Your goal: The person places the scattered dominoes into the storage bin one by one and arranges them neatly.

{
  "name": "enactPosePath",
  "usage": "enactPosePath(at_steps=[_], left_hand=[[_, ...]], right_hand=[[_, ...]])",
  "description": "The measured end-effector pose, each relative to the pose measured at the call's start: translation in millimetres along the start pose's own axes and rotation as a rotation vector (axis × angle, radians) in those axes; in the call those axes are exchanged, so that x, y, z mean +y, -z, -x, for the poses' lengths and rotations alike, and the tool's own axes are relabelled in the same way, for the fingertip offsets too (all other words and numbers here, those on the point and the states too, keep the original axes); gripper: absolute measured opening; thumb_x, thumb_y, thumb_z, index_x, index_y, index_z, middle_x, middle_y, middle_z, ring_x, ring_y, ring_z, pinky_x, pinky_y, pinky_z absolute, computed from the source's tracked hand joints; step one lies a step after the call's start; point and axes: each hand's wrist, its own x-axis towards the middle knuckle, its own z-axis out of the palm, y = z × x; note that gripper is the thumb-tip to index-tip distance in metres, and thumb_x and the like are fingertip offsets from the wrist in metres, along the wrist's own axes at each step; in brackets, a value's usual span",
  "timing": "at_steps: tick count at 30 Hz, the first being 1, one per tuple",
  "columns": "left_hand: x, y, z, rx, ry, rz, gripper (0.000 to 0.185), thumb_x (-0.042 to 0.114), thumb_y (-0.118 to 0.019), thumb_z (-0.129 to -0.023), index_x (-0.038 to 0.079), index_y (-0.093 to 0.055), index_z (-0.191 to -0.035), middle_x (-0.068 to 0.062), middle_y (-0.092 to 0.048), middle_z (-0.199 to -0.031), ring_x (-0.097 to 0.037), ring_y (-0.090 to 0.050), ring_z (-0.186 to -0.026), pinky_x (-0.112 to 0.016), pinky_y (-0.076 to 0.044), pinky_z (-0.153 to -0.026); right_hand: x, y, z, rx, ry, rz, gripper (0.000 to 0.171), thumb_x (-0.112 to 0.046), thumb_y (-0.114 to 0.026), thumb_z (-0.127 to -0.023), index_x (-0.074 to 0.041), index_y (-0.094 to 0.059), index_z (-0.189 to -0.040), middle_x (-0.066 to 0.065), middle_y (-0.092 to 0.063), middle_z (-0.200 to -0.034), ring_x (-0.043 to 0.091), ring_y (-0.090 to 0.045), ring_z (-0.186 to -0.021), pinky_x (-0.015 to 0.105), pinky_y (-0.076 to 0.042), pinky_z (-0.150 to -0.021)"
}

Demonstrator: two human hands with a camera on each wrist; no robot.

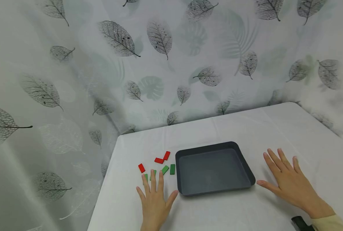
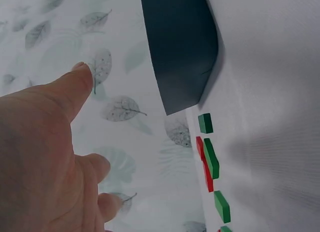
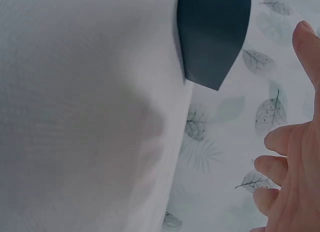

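My left hand [image 1: 154, 203] hovers over the white table with its fingers spread and holds nothing. Its fingertips overlap some of the green blocks [image 1: 165, 169] in the head view, and its thumb lies near the tray's front left corner. Red blocks [image 1: 141, 168] lie just beyond, two of them close together. To the right of the blocks sits a dark grey rectangular tray [image 1: 214, 170] with bare floor. On the tray's other side my right hand [image 1: 292, 186] is held with fingers spread, its thumb near the tray's right corner, nothing in its grasp.
The white-covered table [image 1: 217, 211] ends at a curtain [image 1: 171, 70] with a leaf print, which hangs behind it and on the left. A black strap or device [image 1: 301, 223] sits at my right wrist by the sleeve [image 1: 330, 223].
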Motion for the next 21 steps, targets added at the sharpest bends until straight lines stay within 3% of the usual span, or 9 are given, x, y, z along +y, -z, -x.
enactPosePath(at_steps=[5,7,9,10,12,14,16,18,21], left_hand=[[-1.1,-2.2,-2.7,0.003,0.005,0.014,0.086,0.064,-0.058,-0.086,0.013,-0.035,-0.152,-0.018,-0.023,-0.161,-0.050,-0.011,-0.147,-0.076,-0.017,-0.106],[-2.2,-1.8,-6.7,0.007,0.015,0.053,0.084,0.060,-0.060,-0.086,0.012,-0.036,-0.151,-0.019,-0.026,-0.159,-0.051,-0.015,-0.146,-0.075,-0.020,-0.106],[-4.1,-1.0,-13.3,0.032,0.036,0.121,0.079,0.052,-0.066,-0.086,0.010,-0.041,-0.148,-0.021,-0.037,-0.153,-0.048,-0.029,-0.142,-0.070,-0.029,-0.105],[-4.8,-1.0,-17.8,0.048,0.051,0.165,0.074,0.046,-0.069,-0.086,0.009,-0.045,-0.145,-0.020,-0.044,-0.148,-0.045,-0.037,-0.138,-0.066,-0.034,-0.104],[-6.3,-1.8,-27.5,0.072,0.083,0.276,0.061,0.031,-0.074,-0.085,0.008,-0.054,-0.138,-0.018,-0.057,-0.133,-0.037,-0.054,-0.123,-0.056,-0.047,-0.095],[-8.4,-2.9,-37.1,0.080,0.103,0.376,0.051,0.020,-0.077,-0.083,0.007,-0.061,-0.130,-0.015,-0.065,-0.117,-0.030,-0.062,-0.105,-0.046,-0.053,-0.083],[-12.0,-3.2,-45.6,0.061,0.123,0.459,0.044,0.012,-0.077,-0.081,0.007,-0.065,-0.123,-0.014,-0.066,-0.108,-0.027,-0.064,-0.095,-0.039,-0.053,-0.076],[-18.6,-3.5,-51.9,0.043,0.139,0.506,0.042,0.007,-0.078,-0.079,0.005,-0.066,-0.120,-0.014,-0.066,-0.105,-0.026,-0.063,-0.091,-0.036,-0.052,-0.073],[-36.0,-3.6,-60.9,0.044,0.184,0.524,0.042,0.002,-0.079,-0.076,0.004,-0.068,-0.117,-0.017,-0.063,-0.103,-0.026,-0.061,-0.089,-0.034,-0.050,-0.072]], right_hand=[[0,-1,-5,0.013,0.006,-0.083,0.102,-0.048,-0.071,-0.083,-0.014,-0.010,-0.158,0.006,-0.003,-0.166,0.022,0.013,-0.152,0.059,0.015,-0.116],[-1,0,-9,0.009,-0.016,-0.192,0.098,-0.042,-0.073,-0.084,-0.016,-0.013,-0.158,0.011,-0.010,-0.165,0.032,0.003,-0.152,0.066,0.003,-0.115],[-3,0,-15,0.006,-0.048,-0.300,0.090,-0.035,-0.073,-0.086,-0.018,-0.020,-0.157,0.017,-0.026,-0.159,0.039,-0.021,-0.146,0.067,-0.022,-0.110],[-4,0,-18,0.006,-0.069,-0.355,0.086,-0.032,-0.073,-0.087,-0.019,-0.024,-0.156,0.017,-0.034,-0.154,0.031,-0.033,-0.141,0.059,-0.033,-0.107],[-5,-3,-22,-0.013,-0.107,-0.465,0.078,-0.026,-0.071,-0.090,-0.021,-0.028,-0.155,0.009,-0.040,-0.148,0.012,-0.043,-0.132,0.038,-0.048,-0.097],[-5,-9,-25,-0.027,-0.100,-0.557,0.074,-0.020,-0.070,-0.091,-0.019,-0.031,-0.154,-0.004,-0.043,-0.143,-0.009,-0.044,-0.120,0.018,-0.050,-0.084],[-4,-17,-26,-0.068,-0.088,-0.679,0.074,-0.015,-0.069,-0.091,-0.016,-0.030,-0.154,-0.020,-0.038,-0.141,-0.025,-0.036,-0.114,0.005,-0.043,-0.082],[-3,-25,-25,-0.125,-0.079,-0.781,0.075,-0.011,-0.068,-0.091,-0.012,-0.028,-0.154,-0.033,-0.031,-0.139,-0.027,-0.035,-0.114,0.006,-0.045,-0.082],[1,-34,-23,-0.194,-0.067,-0.882,0.075,-0.007,-0.066,-0.091,-0.007,-0.025,-0.154,-0.040,-0.030,-0.137,-0.025,-0.039,-0.115,0.008,-0.046,-0.084]])
